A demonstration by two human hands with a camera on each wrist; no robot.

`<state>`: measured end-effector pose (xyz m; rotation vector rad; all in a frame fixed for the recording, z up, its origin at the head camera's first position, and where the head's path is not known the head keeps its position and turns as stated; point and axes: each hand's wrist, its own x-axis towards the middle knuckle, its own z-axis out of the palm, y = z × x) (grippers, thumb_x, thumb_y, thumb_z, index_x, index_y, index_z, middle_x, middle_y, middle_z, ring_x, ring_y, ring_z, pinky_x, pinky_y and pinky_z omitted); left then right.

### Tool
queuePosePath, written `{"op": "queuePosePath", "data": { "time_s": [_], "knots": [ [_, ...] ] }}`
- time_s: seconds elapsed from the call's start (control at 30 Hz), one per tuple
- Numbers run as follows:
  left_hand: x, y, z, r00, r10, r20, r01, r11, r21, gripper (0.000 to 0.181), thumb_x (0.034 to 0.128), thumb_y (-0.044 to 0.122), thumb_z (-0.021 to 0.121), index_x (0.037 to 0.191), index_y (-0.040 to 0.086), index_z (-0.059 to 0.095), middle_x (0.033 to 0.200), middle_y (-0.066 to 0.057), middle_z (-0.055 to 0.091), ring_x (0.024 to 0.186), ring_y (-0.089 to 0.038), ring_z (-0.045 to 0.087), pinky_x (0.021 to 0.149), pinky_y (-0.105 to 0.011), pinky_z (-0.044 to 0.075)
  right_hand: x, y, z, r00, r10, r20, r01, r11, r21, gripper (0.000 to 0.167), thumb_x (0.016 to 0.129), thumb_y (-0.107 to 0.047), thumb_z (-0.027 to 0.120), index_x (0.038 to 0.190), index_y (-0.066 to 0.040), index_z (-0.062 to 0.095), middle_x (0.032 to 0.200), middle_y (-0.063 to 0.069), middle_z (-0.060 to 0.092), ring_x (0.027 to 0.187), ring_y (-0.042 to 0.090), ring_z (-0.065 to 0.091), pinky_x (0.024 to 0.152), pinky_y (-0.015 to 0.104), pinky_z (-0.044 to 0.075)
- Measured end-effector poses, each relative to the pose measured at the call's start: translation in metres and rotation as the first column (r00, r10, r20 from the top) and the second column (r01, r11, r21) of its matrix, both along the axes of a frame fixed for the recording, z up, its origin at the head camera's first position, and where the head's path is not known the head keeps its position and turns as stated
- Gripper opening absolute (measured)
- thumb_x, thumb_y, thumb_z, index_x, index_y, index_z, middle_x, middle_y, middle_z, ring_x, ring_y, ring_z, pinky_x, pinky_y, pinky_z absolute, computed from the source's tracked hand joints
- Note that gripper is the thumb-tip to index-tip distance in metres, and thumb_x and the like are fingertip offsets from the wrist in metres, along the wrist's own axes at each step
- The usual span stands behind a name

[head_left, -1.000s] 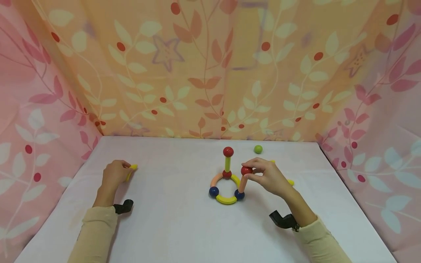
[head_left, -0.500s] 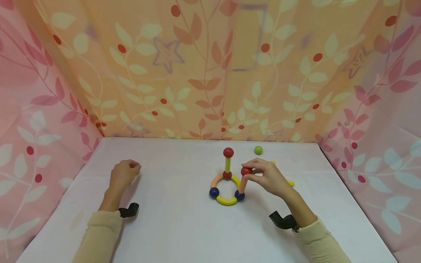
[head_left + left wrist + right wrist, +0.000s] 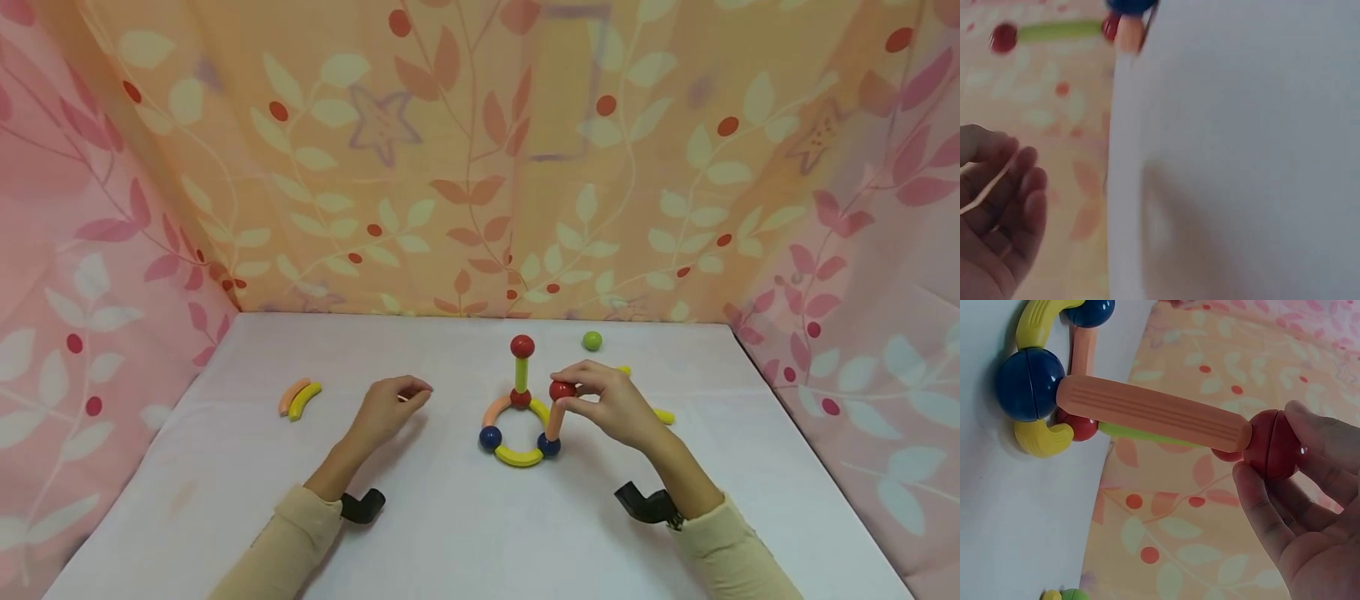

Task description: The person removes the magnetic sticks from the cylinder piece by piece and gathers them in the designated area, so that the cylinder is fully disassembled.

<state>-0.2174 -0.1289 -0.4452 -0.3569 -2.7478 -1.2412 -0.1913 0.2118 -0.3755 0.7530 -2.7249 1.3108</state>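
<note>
My right hand (image 3: 611,404) pinches a red ball (image 3: 1270,445) between thumb and fingers. That ball tops an orange rod (image 3: 1154,412), which rises at a slight tilt from a blue ball (image 3: 1030,384) of the ring. The ring joins yellow curved rods (image 3: 519,457), an orange curved rod (image 3: 495,411), blue balls and a red ball (image 3: 521,398). From this red ball a green rod (image 3: 521,375) stands upright under another red ball (image 3: 522,347). Left of the ring, my left hand (image 3: 387,410) hovers with loosely bent fingers and holds nothing.
An orange curved rod (image 3: 293,397) and a yellow curved rod (image 3: 305,402) lie side by side on the left of the white table (image 3: 442,533). A green ball (image 3: 592,341) lies at the back. Yellow pieces (image 3: 663,416) are partly hidden behind the right hand.
My left hand has left the yellow curved rod beside the orange one and moved right toward the ring. The right hand keeps its hold on the red ball.
</note>
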Motion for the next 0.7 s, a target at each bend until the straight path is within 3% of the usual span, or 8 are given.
{"op": "queuePosePath", "data": {
  "time_s": [0.13, 0.3, 0.47, 0.6, 0.7],
  "knots": [
    [0.006, 0.039, -0.001, 0.989, -0.143, -0.025, 0.144, 0.985, 0.096, 0.015, 0.0912, 0.015, 0.068, 0.100, 0.005, 0.074, 0.092, -0.002, 0.074, 0.082, -0.012, 0.065, 0.076, -0.024, 0.055, 0.000, 0.001, 0.000, 1.000, 0.000, 0.000, 0.000, 1.000, 0.001, 0.035, 0.083, -0.005, 0.075, 0.117, -0.003, 0.069, 0.111, 0.012, 0.066, 0.095, 0.025, 0.068, 0.083, 0.033, 0.058],
    [0.013, 0.083, 0.000, 0.950, -0.310, 0.034, 0.295, 0.928, 0.229, 0.018, 0.0921, 0.015, 0.067, 0.104, 0.003, 0.072, 0.100, -0.006, 0.074, 0.089, -0.014, 0.066, 0.080, -0.023, 0.056, 0.001, 0.002, -0.002, 1.000, 0.002, -0.018, -0.001, 1.000, 0.001, 0.034, 0.083, -0.006, 0.074, 0.117, -0.003, 0.069, 0.111, 0.011, 0.067, 0.094, 0.023, 0.068, 0.084, 0.033, 0.058],
    [0.014, 0.114, -0.001, 0.914, -0.391, 0.103, 0.335, 0.874, 0.351, 0.030, 0.0935, 0.018, 0.065, 0.118, 0.002, 0.066, 0.118, -0.009, 0.069, 0.108, -0.021, 0.066, 0.092, -0.030, 0.055, 0.000, 0.001, -0.003, 0.999, 0.008, -0.041, -0.008, 1.000, -0.009, 0.035, 0.082, -0.004, 0.075, 0.117, -0.002, 0.069, 0.110, 0.011, 0.067, 0.093, 0.022, 0.068, 0.083, 0.025, 0.057],
    [0.012, 0.129, -0.002, 0.907, -0.402, 0.126, 0.318, 0.850, 0.420, 0.036, 0.0935, 0.019, 0.066, 0.125, 0.003, 0.062, 0.124, -0.010, 0.067, 0.114, -0.024, 0.064, 0.097, -0.033, 0.053, 0.001, 0.001, -0.003, 0.998, 0.013, -0.061, -0.014, 1.000, -0.015, 0.035, 0.082, -0.003, 0.075, 0.116, -0.002, 0.069, 0.109, 0.011, 0.067, 0.093, 0.022, 0.068, 0.083, 0.028, 0.057],
    [0.011, 0.138, -0.003, 0.905, -0.405, 0.133, 0.313, 0.843, 0.437, 0.037, 0.0928, 0.020, 0.067, 0.126, 0.005, 0.062, 0.124, -0.009, 0.067, 0.114, -0.024, 0.064, 0.095, -0.032, 0.054, 0.001, 0.001, -0.003, 0.998, 0.012, -0.064, -0.014, 1.000, -0.019, 0.035, 0.081, -0.004, 0.075, 0.116, -0.002, 0.069, 0.109, 0.011, 0.068, 0.093, 0.021, 0.068, 0.084, 0.032, 0.058]
  ]
}}
